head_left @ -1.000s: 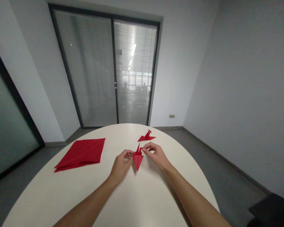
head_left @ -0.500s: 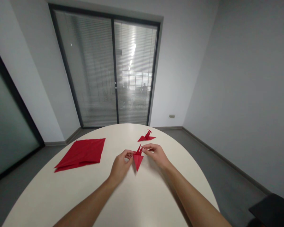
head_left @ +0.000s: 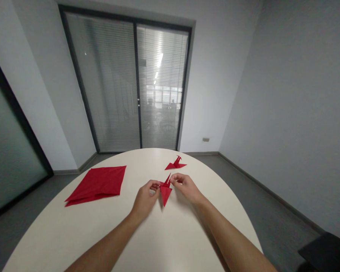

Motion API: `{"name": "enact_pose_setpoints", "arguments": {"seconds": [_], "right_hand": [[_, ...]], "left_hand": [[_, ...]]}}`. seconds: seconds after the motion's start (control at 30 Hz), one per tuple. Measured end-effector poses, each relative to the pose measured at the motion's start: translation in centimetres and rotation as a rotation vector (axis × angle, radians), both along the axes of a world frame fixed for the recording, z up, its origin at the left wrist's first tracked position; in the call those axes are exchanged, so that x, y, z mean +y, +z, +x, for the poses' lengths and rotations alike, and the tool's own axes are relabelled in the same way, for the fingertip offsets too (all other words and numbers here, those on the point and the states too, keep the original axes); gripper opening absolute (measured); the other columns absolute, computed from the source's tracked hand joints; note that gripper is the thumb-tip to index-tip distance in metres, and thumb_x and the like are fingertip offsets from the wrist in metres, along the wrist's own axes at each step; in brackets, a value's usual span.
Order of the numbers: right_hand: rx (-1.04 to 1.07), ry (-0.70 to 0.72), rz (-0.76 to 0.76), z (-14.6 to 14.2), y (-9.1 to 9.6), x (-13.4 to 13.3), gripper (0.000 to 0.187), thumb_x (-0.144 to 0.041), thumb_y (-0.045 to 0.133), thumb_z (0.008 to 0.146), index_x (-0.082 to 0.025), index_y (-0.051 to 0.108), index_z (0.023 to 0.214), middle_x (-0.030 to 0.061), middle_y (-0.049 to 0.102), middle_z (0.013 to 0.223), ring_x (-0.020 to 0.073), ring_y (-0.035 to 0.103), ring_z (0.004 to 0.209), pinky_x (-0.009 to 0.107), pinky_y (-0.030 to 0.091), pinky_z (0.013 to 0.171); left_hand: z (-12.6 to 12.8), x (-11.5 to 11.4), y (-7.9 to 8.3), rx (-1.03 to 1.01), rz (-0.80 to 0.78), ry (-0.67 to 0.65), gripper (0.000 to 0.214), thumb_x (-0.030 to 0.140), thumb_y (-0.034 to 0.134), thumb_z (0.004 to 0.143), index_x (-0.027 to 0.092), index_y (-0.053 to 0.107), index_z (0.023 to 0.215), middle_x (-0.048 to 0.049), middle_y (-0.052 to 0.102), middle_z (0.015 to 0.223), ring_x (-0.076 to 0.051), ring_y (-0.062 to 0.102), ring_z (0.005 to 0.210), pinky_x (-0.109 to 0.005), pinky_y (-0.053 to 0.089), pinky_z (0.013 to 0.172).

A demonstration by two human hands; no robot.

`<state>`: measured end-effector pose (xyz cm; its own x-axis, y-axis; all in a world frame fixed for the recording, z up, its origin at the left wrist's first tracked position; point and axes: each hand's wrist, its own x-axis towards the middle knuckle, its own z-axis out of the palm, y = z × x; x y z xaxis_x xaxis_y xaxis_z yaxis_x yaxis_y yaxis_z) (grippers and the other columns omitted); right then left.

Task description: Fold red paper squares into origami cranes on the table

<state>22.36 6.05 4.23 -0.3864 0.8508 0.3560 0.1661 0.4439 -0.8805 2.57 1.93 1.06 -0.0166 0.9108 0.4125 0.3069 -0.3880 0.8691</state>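
Note:
Between my hands is a red origami crane [head_left: 166, 194], one wing hanging toward me and a narrow point sticking up. My left hand [head_left: 146, 195] pinches its left side with thumb and fingers. At the upper right, my right hand [head_left: 186, 186] has thumb and forefinger closed on the other narrow point, whose tip the fingers hide. Farther back on the table sits a second red origami crane [head_left: 176, 163], touched by neither hand.
A large folded red sheet [head_left: 102, 183] lies on the left of the round white table [head_left: 158, 238]. Beyond the table stand a glass door with blinds [head_left: 110, 83] and pale walls. A black chair [head_left: 328, 251] shows at the lower right.
The crane in my hands has shifted very slightly toward me, and its upright point leans a little more to the right. Both hands keep their pinch.

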Motion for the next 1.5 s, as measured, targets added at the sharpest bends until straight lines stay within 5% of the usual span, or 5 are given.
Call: {"name": "enact_pose_setpoints", "arguments": {"seconds": [0.43, 1.0, 1.5], "right_hand": [[0.074, -0.173, 0.093, -0.1, -0.5, 0.3, 0.026, -0.044, 0.071, 0.084, -0.019, 0.074, 0.090, 0.0083, 0.075, 0.092, 0.0234, 0.068, 0.087, 0.038, 0.050, 0.084], [-0.048, -0.120, 0.350, -0.1, 0.4, -0.7, 0.015, -0.033, 0.064, 0.091, -0.024, 0.076, 0.093, 0.0070, 0.075, 0.096, 0.0233, 0.068, 0.091, 0.037, 0.052, 0.085], [0.058, -0.144, 0.165, -0.2, 0.0, -0.4, 0.017, -0.036, 0.071, 0.082, -0.020, 0.067, 0.085, 0.0050, 0.072, 0.087, 0.0211, 0.066, 0.083, 0.036, 0.050, 0.080]], "left_hand": [[0.0, 0.0, 0.3, -0.061, -0.010, -0.029, 0.019, 0.030, 0.060, 0.081, 0.019, 0.068, 0.094, -0.0057, 0.073, 0.092, -0.019, 0.068, 0.083, -0.027, 0.054, 0.066], [0.0, 0.2, 0.0, -0.032, -0.004, -0.061, 0.014, 0.028, 0.062, 0.082, 0.019, 0.069, 0.090, -0.0053, 0.075, 0.090, -0.020, 0.070, 0.082, -0.030, 0.055, 0.074], [0.0, -0.2, 0.3, -0.007, -0.030, -0.095, 0.016, 0.026, 0.061, 0.082, 0.018, 0.071, 0.092, -0.0059, 0.076, 0.090, -0.020, 0.069, 0.082, -0.030, 0.053, 0.073]]}}
